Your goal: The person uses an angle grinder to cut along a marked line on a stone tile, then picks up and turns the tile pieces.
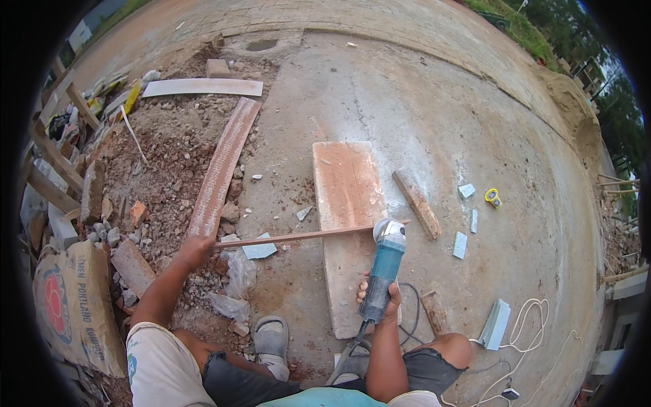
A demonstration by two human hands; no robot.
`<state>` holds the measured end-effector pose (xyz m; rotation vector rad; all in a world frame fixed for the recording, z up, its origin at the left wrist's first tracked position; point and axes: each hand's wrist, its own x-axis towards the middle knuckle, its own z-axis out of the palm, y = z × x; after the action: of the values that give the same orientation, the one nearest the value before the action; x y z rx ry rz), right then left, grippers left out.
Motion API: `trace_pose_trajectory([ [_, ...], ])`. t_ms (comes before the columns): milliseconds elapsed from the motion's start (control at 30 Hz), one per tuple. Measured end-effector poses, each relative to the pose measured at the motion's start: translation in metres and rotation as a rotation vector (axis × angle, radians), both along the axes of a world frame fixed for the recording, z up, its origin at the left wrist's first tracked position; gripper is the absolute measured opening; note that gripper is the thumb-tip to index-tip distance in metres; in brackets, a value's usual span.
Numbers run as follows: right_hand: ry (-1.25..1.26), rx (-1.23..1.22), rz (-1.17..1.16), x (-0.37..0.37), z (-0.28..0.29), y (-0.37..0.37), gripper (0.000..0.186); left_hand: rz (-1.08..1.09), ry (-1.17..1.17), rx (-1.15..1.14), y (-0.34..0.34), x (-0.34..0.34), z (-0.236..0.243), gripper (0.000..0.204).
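Observation:
My left hand (196, 252) is closed on the left end of a long, thin reddish-brown tile strip (291, 237), which appears turned on its edge. The strip's other end lies across a pale, orange-stained block (344, 183) on the concrete. In my right hand (389, 311) is a teal angle grinder (387, 261), gripped around its body, head pointing away from me. Its metal guard is at the strip's right end; the disc is hidden, so contact cannot be told. Just beyond my left hand, a wider tile plank (225, 163) lies over rubble.
A white plank (203, 87) lies at the far left, near a cement bag (85, 308) and rubble. Wood pieces (418, 205), pale tile offcuts (460, 245) and a yellow tape measure (492, 197) are to the right. A white cord (525, 339) coils at the lower right.

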<state>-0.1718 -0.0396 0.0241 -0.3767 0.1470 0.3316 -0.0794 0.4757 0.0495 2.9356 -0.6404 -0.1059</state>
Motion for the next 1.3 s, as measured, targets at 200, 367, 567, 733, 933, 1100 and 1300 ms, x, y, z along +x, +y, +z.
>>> trace_pose_trajectory([
  [200,-0.008,0.056,0.012,0.000,-0.006,-0.002,0.083,0.014,0.001,0.031,0.005,-0.004,0.006,0.012],
  [367,0.018,0.023,0.091,-0.002,-0.004,0.015,0.085,0.031,0.022,0.062,0.006,-0.001,0.006,0.013],
  [567,0.050,0.032,0.200,-0.004,-0.001,0.033,0.084,0.027,0.022,0.040,0.007,0.000,0.005,0.014],
  [733,0.067,0.064,0.286,-0.006,0.003,0.045,0.083,0.048,0.042,0.060,0.010,0.000,0.000,0.017],
  [933,0.077,0.081,0.252,-0.008,-0.003,0.038,0.083,0.028,0.028,0.059,0.011,-0.001,-0.001,0.021],
  [1100,0.029,0.049,0.137,-0.003,-0.003,0.024,0.084,0.035,0.045,0.091,0.012,0.000,-0.002,0.017],
  [1300,-0.006,0.002,0.032,0.000,-0.005,0.002,0.085,0.024,0.024,0.049,0.006,-0.001,0.005,0.012],
])
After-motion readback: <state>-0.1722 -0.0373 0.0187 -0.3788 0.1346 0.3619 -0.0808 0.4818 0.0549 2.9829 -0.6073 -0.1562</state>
